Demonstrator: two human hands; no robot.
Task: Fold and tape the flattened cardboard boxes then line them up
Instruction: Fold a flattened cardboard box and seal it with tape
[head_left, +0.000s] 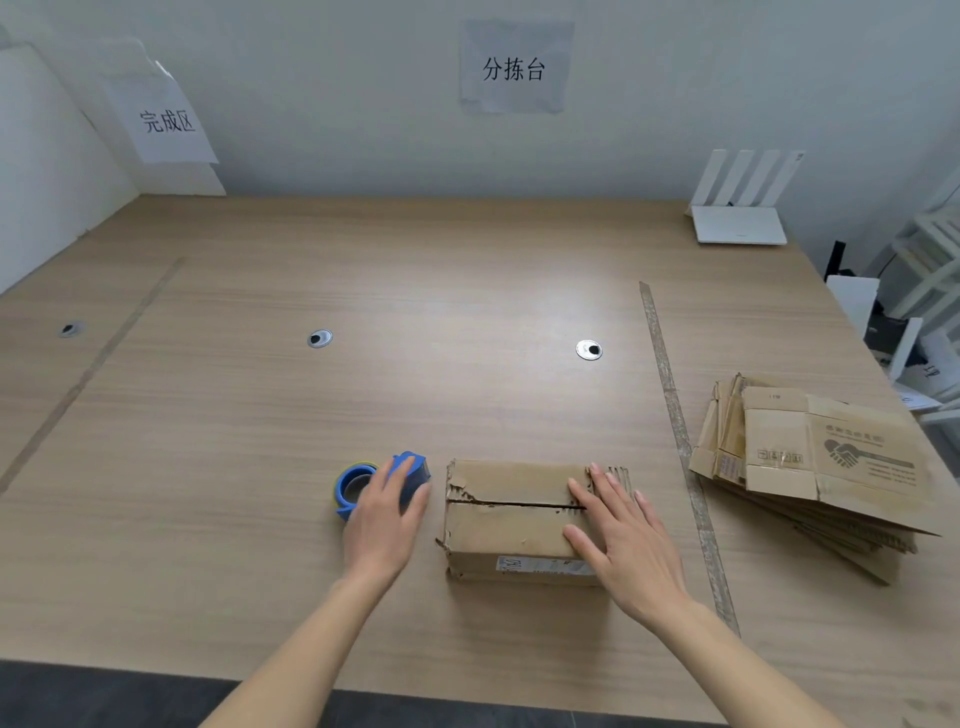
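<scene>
On one table (260, 415), one folded box (509, 519) under flat right hand (623, 540), left hand (382, 525) spread over one tape dispenser (363, 480).

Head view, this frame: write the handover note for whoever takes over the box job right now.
Left hand: fingers straight, resting on the blue tape dispenser, not yet gripping it.
Right hand: flat, pressing the right end of the folded box so its top flaps stay closed.
Box sits at the table's near centre; the seam between its flaps shows no tape.
Stack of flattened boxes lies at the right, beyond the tape line.
Done: one box folded.
Left: tape this seam, fold and tape the stack, line them all up.
</scene>
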